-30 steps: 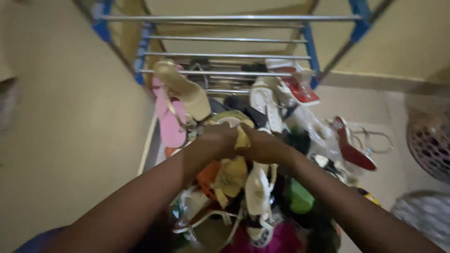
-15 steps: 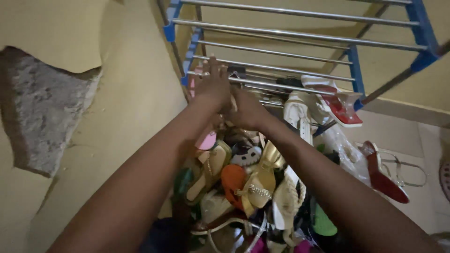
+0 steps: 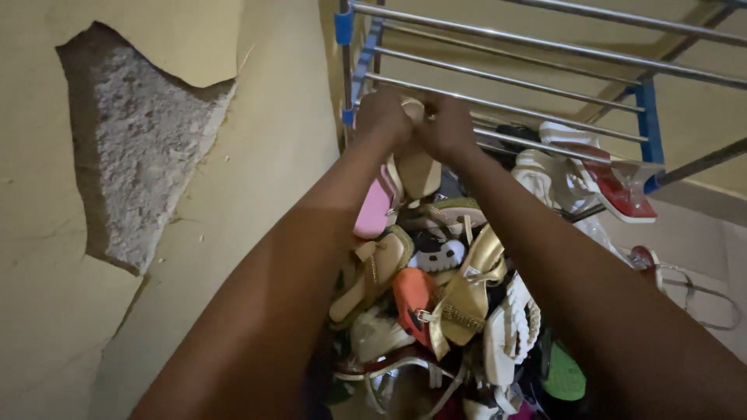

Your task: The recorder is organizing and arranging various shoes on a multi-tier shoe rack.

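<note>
We see a beige shoe (image 3: 415,167) held up against the lower rails of the metal shoe rack (image 3: 545,47), hanging with its sole towards us. Both hands meet at its top end: the left hand (image 3: 383,117) is closed into a fist over the shoe's left side, and the right hand (image 3: 447,124) is curled shut over its right side, the two hands touching each other. We cannot tell exactly which fingers press the shoe, since the backs of the hands hide them.

Just below the beige shoe, and partly behind it, lies a pink sandal (image 3: 373,208). Further below is a heap of footwear: a tan sandal (image 3: 373,272), an orange shoe (image 3: 411,295), a gold sandal (image 3: 467,295) and a white sandal (image 3: 510,330). To the right of the beige shoe, a red-soled heel (image 3: 615,187) rests on the rack by a blue connector (image 3: 646,124). To the left of the shoe stands a yellow wall (image 3: 257,155) with a patch of broken plaster (image 3: 132,163).
</note>
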